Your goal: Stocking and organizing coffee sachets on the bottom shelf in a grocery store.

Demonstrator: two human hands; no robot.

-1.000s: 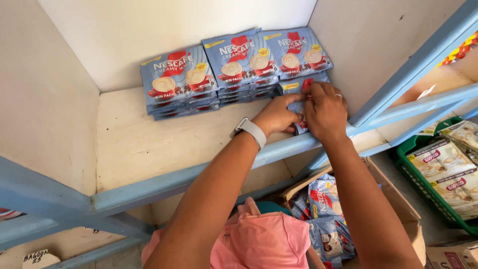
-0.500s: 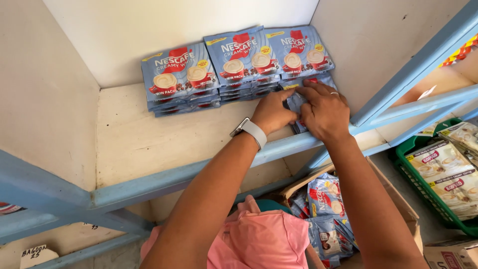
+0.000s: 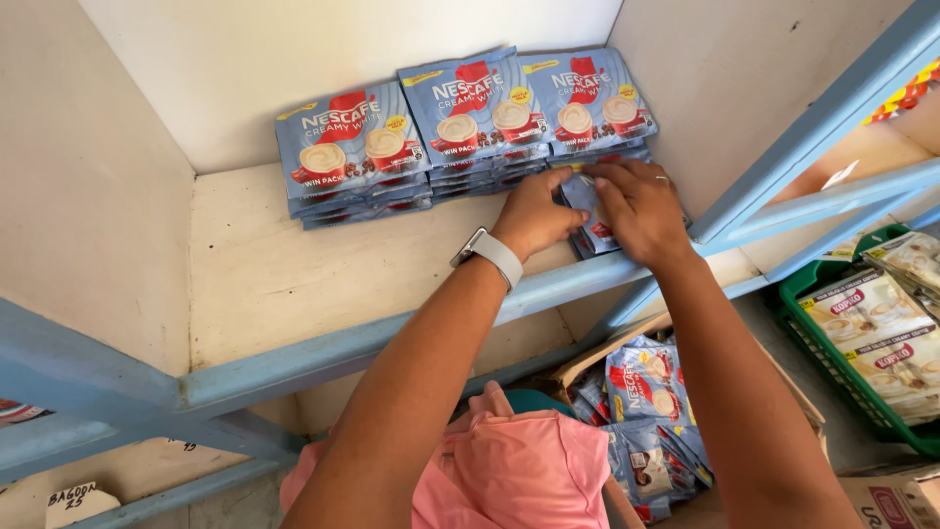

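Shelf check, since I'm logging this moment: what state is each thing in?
Shelf: partly filled.
Packet stacks: three, flat, along the back wall.
Front packets: flat, under both hands.
Left hand: on front packets.
Right hand: on front packets.
Cardboard box: open, holding packets.
Green crate: holding packets.

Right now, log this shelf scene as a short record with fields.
Left hand: left hand on the front sachets, watch on the wrist
Right hand: right hand pressing the same sachets, ring on one finger
Shelf: shelf, cream board with blue front rail
Back row: three stacks of blue sachets against the wall
Below: carton with more blue sachets
Right: green crate of pale packets
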